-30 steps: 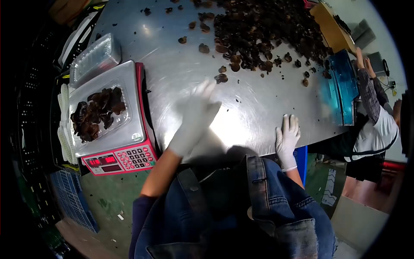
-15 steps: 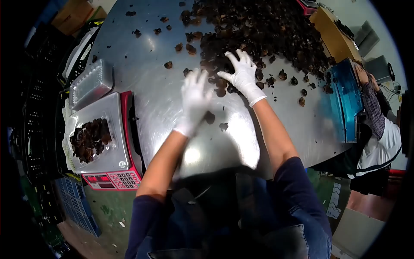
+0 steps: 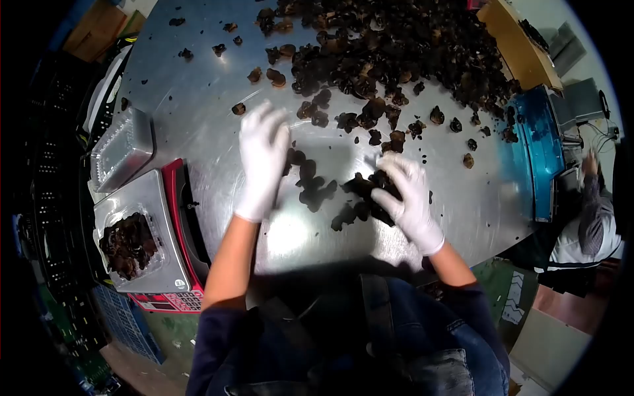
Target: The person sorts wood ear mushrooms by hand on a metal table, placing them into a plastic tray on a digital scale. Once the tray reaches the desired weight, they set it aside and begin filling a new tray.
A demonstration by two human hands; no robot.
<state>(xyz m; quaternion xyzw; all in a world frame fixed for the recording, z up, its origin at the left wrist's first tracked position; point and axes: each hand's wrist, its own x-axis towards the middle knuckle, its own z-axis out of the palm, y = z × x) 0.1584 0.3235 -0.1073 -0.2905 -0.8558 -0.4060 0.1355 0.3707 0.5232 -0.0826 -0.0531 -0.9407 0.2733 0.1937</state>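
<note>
White gloves cover both hands. My right hand (image 3: pixel 407 198) is low over the metal table (image 3: pixel 462 218), its fingers curled round a few dark, crinkled pieces (image 3: pixel 363 188) that look like dried fungus. Left of it, my left hand (image 3: pixel 263 155) is raised above the table, slightly blurred, with fingers bent; whether it holds anything is hidden. A large heap of the dark pieces (image 3: pixel 396 46) covers the table's far side, with loose ones scattered nearer. On the red scale (image 3: pixel 173 231) at the left rests a clear tray of dark pieces (image 3: pixel 130 245).
Empty clear plastic trays (image 3: pixel 122 148) are stacked behind the scale. At the right stand a blue metal bin (image 3: pixel 531 152) and a cardboard box (image 3: pixel 518 43). Beyond the bin, another person (image 3: pixel 588 231) in white and a checked sleeve is at work. Black crates line the left.
My right hand has come down from the heap's edge toward me, with dark pieces at its fingers. My left hand has shifted left. The view has shifted slightly.
</note>
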